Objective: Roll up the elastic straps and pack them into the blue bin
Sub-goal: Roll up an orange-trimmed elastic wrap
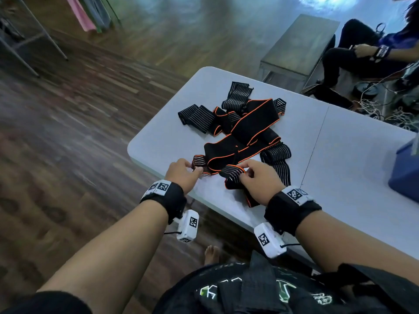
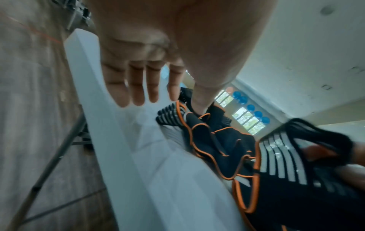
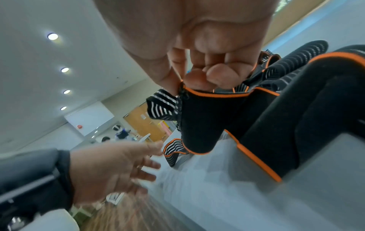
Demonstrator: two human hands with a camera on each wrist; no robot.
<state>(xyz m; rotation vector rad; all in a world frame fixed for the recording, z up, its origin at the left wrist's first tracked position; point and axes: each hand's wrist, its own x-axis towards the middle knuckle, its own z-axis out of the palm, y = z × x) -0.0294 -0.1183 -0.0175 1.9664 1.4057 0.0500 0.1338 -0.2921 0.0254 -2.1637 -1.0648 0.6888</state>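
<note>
Near the front edge of the grey table [image 1: 172, 137], my right hand [image 1: 258, 180] pinches the striped end of one elastic strap [image 1: 231, 175] between thumb and curled fingers, while my left hand [image 1: 182, 173] reaches with loosely straightened fingers toward another striped end [image 1: 199, 162], holding nothing that I can see. Behind them the tangled pile of black, orange-edged straps [image 1: 247, 123] sprawls across the table's middle, well apart from the blue bin [image 1: 405, 168] at its right edge. These bands look light, limp and stretchy, so I judge it best to grip a flat end firmly and roll under gentle tension.
</note>
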